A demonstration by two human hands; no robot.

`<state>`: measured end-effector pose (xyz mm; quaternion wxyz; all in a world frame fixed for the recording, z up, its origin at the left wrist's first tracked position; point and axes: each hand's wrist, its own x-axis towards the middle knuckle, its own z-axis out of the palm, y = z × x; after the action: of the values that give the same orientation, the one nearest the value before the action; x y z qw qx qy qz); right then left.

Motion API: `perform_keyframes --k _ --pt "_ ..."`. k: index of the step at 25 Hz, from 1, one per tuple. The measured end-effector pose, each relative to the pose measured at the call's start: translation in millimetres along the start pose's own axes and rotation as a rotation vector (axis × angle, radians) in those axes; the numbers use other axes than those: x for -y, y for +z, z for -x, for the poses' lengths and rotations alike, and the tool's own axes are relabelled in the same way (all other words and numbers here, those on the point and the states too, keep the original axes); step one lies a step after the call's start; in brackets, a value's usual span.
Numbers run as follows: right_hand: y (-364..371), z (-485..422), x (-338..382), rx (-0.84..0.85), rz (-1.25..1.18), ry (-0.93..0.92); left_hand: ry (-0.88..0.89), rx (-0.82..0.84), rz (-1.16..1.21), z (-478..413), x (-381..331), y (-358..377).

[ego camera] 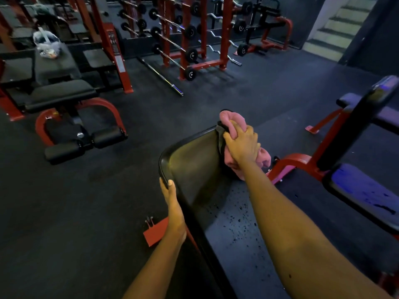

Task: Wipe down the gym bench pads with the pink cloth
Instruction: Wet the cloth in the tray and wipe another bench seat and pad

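A black bench pad (194, 162) stands in front of me, its top edge curved and shiny. My right hand (243, 145) is closed on the pink cloth (234, 118) and presses it over the pad's far right corner; part of the cloth hangs down behind the hand. My left hand (171, 199) grips the pad's left edge, thumb on the front face. The lower pad surface (235, 231) is speckled with droplets.
Another black bench on a red frame (62, 93) stands at the left, with a plastic bag (46, 43) on it. A red barbell rack (190, 39) stands at the back, a loose bar (162, 77) on the floor. A second padded bench (362, 190) is close on the right.
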<state>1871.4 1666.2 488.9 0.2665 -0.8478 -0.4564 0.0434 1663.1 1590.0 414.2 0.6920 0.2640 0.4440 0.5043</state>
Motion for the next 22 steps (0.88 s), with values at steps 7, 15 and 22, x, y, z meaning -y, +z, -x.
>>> perform_keyframes --k 7,15,22 --pt "16.1 134.2 10.5 -0.039 0.065 -0.173 0.119 0.045 -0.086 8.1 -10.1 4.8" --pt "35.1 251.8 -6.7 -0.118 0.194 -0.283 -0.133 0.149 -0.115 10.2 11.5 -32.0" --pt "20.8 177.5 -65.0 -0.160 0.079 -0.010 -0.086 0.076 -0.199 72.5 59.9 -17.3"
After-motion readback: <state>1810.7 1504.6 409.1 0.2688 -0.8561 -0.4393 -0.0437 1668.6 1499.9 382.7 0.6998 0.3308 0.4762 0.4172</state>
